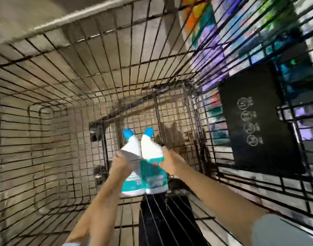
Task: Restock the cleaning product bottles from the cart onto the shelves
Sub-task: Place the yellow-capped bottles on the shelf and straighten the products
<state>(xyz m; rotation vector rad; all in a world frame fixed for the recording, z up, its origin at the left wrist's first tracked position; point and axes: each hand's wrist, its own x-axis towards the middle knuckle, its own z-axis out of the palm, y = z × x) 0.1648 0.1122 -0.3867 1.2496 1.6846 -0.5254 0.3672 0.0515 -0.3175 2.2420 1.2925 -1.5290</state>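
Observation:
I look down into a wire shopping cart. Two white cleaner bottles with blue caps and teal labels are held side by side deep inside it. My left hand is closed around the left bottle. My right hand grips the right bottle. Both bottles point caps away from me, toward the cart's floor grid. Both forearms reach in from the bottom of the view.
The cart's wire walls surround my arms on all sides. A black sign with white round icons hangs on the right wall. Blurred colourful shelf products show through the wires at upper right. A dark ribbed panel lies under my arms.

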